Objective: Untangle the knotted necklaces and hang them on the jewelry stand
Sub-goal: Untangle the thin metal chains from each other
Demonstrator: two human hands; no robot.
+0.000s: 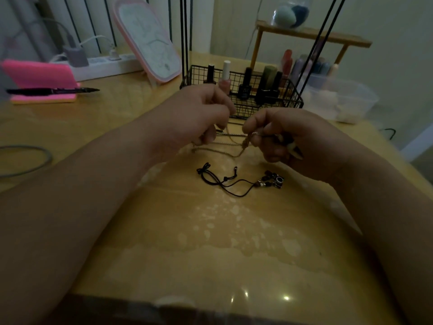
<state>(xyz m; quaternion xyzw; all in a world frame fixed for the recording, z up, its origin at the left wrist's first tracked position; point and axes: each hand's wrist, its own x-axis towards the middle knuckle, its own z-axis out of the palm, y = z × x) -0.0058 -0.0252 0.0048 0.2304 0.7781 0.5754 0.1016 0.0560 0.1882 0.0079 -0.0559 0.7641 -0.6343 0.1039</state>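
A tan cord necklace [230, 143] is stretched between my two hands just above the table. My left hand [199, 116] pinches its left part with closed fingers. My right hand [281, 134] grips the knotted part and a pale tooth-shaped pendant [294, 148] that sticks out of the fist. A black cord necklace [225, 181] with dark beads [274, 179] lies loose on the table right below my hands. Black rods [186, 31] of the wire stand rise behind my hands.
A black wire basket [290, 95] holds several nail polish bottles behind my hands. A wooden shelf [311, 35] and clear plastic box [351, 99] stand at the back right. A pink-framed mirror [150, 38], pink notepad with pen [51, 91] and power strip [105, 64] sit at the back left.
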